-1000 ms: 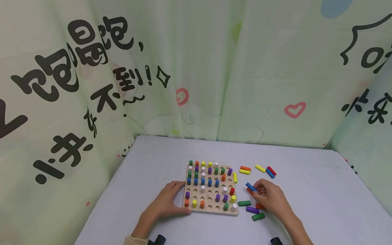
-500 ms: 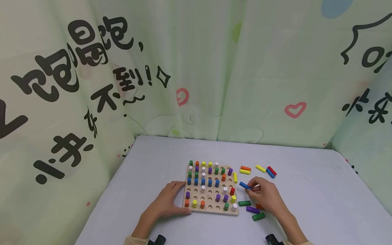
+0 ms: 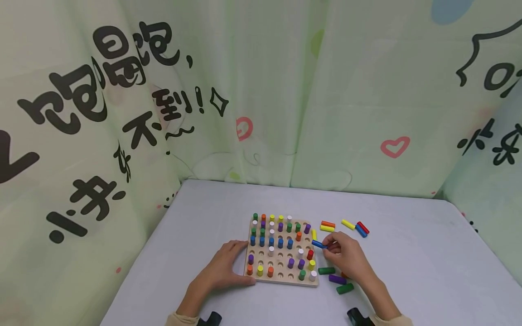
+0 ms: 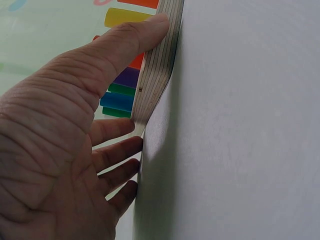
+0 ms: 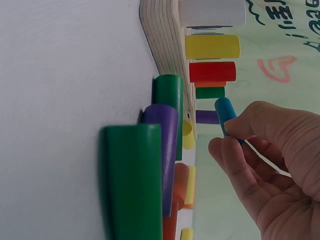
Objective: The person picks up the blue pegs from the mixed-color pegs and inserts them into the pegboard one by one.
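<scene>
A wooden pegboard [image 3: 285,283] with rows of coloured pegs standing in it lies flat on the table. At its near left corner is my left hand [image 3: 222,269], its thumb along the front edge and its fingertips against the left side; in the left wrist view the thumb [image 4: 135,37] and fingers look fairly straight. Between thumb and fingers, my right hand [image 3: 348,257] pinches a blue peg [image 3: 318,244]. That peg is tilted and raised by the board's right edge, with the purple peg [image 5: 207,117] behind it in the right wrist view.
Loose pegs lie right of the board: a green peg [image 3: 326,270], a purple peg [image 3: 337,279] and another green peg [image 3: 345,288] nearest. Farther back are yellow, orange, red and blue ones, including a red peg [image 3: 362,227]. A printed curtain [image 3: 334,113] hangs behind the table.
My right hand has moved left with the blue peg, from above the loose pegs to the board's right edge. My left hand has stayed at the corner.
</scene>
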